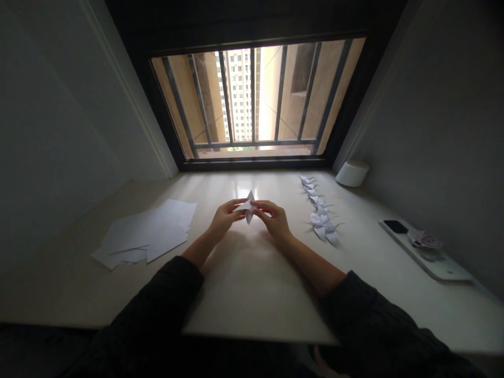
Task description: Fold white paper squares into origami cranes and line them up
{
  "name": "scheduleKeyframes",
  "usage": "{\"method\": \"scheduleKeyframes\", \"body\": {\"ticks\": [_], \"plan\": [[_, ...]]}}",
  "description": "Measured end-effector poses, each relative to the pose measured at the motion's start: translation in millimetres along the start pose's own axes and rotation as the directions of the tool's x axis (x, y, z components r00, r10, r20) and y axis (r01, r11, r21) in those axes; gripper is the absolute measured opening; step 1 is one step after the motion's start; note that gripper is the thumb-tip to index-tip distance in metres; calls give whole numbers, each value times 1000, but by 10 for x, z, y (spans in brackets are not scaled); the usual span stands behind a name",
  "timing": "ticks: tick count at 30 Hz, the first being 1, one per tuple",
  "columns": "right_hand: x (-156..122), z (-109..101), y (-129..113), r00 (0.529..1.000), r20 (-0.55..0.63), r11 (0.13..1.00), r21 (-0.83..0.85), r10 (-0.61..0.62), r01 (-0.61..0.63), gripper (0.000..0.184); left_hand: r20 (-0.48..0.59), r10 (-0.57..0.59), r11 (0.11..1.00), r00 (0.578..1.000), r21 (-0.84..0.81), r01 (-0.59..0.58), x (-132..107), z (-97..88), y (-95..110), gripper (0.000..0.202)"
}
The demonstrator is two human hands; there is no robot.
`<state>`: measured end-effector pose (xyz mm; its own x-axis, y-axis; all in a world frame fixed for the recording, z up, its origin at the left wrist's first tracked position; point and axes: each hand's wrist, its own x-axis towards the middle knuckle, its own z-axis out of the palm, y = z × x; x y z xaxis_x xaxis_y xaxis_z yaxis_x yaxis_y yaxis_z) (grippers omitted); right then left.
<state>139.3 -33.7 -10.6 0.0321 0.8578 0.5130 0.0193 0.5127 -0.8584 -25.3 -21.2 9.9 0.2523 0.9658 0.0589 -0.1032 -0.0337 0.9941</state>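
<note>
A small folded white paper piece [248, 207] with pointed tips is held above the pale table [244, 283], in the middle of the head view. My left hand [225, 216] pinches its left side with closed fingers. My right hand [274, 217] pinches its right side, fingers closed too. Both forearms reach in from dark sleeves at the bottom. A loose pile of flat white paper sheets [146, 234] lies to the left of my left hand. To the right of my right hand, a row of several finished folded paper figures [321, 211] runs away toward the window.
A barred window [258, 100] faces the table's far edge. A white round container [352, 172] stands at the back right corner. A white phone-like device [423, 247] with small items on it lies at the right. Walls close both sides.
</note>
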Motion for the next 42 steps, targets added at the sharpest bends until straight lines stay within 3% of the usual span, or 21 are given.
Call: {"method": "scheduleKeyframes", "body": {"ticks": [12,18,21,24,27,30,32,35,39,42], "plan": [[-25,-1,-45,997,-76,995,-97,24,-31,28,-6,157,982,988,103,-156,-26,77,-11,39],[-23,-7,-34,997,-73,993,-114,11,-20,25,51,254,957,966,128,-259,19,32,-65,33],[-20,-14,-11,997,-77,994,-109,19,-27,25,87,307,917,948,240,-319,14,4,-66,33],[-17,-24,4,995,-90,993,-109,37,-46,26,106,353,813,930,456,-361,-32,5,-22,33],[-14,-31,8,994,-97,992,-114,47,-58,26,97,460,651,883,639,-410,-97,42,48,35],[-9,-35,13,995,-92,991,-122,49,-60,26,99,605,521,790,701,-487,-143,85,101,30],[-5,-35,22,995,-90,990,-125,47,-58,26,117,664,472,739,701,-535,-157,100,114,24],[-3,-32,37,995,-89,992,-118,41,-51,26,131,700,442,702,692,-571,-166,101,113,18],[-4,-26,31,996,-81,993,-106,44,-52,24,116,699,457,705,686,-566,-179,101,119,16],[-4,-17,5,993,-98,993,-95,66,-75,25,45,644,547,764,671,-500,-164,107,115,29]]}}
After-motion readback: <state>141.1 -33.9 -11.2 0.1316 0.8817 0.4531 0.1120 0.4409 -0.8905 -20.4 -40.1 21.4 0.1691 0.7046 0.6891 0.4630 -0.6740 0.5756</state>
